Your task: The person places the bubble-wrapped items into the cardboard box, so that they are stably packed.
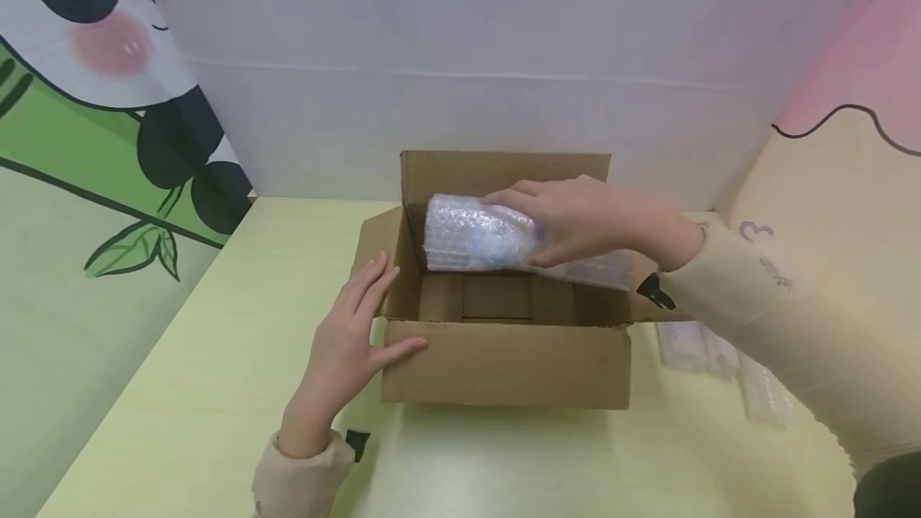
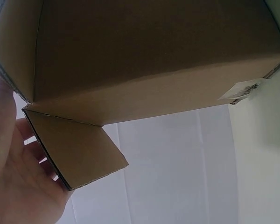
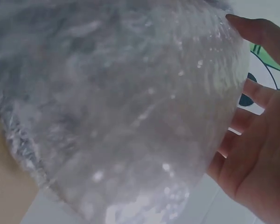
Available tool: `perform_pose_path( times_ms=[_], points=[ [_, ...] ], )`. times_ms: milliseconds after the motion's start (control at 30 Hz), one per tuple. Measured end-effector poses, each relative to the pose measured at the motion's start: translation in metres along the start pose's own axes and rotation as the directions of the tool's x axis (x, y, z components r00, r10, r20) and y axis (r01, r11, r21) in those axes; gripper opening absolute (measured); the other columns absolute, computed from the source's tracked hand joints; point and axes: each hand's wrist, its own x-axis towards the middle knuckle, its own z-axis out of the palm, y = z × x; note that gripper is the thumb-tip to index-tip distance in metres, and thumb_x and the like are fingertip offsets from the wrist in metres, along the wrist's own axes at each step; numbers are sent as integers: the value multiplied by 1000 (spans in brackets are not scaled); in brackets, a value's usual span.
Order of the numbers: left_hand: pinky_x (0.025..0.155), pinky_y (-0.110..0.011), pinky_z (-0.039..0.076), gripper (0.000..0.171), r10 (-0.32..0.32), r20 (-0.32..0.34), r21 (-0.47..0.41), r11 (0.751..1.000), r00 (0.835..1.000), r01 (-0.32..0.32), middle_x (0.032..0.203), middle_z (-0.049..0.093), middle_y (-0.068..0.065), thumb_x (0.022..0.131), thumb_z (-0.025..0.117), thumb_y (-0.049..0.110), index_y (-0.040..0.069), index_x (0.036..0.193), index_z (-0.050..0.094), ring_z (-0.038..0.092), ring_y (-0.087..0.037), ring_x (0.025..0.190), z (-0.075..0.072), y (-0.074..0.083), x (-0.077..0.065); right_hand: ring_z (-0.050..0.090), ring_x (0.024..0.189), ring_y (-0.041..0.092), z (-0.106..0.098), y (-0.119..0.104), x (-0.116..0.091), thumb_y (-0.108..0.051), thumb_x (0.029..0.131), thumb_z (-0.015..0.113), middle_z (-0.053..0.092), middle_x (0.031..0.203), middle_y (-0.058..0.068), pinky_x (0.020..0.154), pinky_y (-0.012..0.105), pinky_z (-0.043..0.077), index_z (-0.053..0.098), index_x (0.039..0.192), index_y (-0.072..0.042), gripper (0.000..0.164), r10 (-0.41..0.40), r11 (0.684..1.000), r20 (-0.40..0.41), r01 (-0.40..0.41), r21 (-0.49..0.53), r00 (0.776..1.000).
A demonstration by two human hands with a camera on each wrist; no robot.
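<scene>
An open cardboard box (image 1: 504,362) stands on the table. My left hand (image 1: 344,346) lies at its near-left corner, the fingers extended along the left flap (image 1: 376,250) and the thumb against the front flap. In the left wrist view, the fingers show behind the small flap (image 2: 77,147). My right hand (image 1: 586,218) grips a roll-shaped bubble-wrapped package (image 1: 468,234) from above, at the rear of the box opening. The right wrist view shows thumb and fingers around the bubble wrap (image 3: 130,98). What is wrapped inside cannot be made out, apart from a bluish patch.
Several clear bubble-wrapped pieces (image 1: 764,390) lie on the table to the right of the box, partly under my right forearm. A pale cloth wall (image 1: 504,110) rises behind the box, and a printed panel (image 1: 115,206) borders the left side.
</scene>
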Motion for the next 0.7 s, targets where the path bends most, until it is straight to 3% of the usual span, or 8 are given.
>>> perform_pose_path(
  times_ms=[100,300,500,700],
  points=[
    [103,-50,45,93,2,-2,-3,1000,1000,-2,147,46,-19,83,44,74,0,139,48,45,-37,134,1,0,0,49,58,13,6,-3,9,-26,81,69,49,141,2,52,28,44,32,150,-28,78,-6,1000,56,7,-23,998],
    [104,-50,43,93,3,-5,-5,1000,1000,-3,147,46,-19,83,45,74,0,139,48,45,-37,134,1,1,-1,58,69,16,16,-5,27,-27,84,68,48,142,5,69,37,52,31,150,-24,76,-26,998,144,34,-51,989],
    [103,-49,45,92,3,-2,-5,1000,1000,-3,148,45,-18,83,45,73,1,140,48,44,-36,135,1,3,-2,60,83,19,30,-9,44,-28,86,66,49,142,5,82,45,51,29,152,-22,75,-22,996,239,42,-78,971],
    [103,-48,45,91,13,-15,-3,1000,1000,-13,148,46,-18,83,46,73,2,140,49,45,-36,134,1,3,-2,57,74,19,46,-10,59,-31,88,68,49,143,8,73,41,51,28,153,-20,77,-19,990,293,59,-129,956]
  ],
)
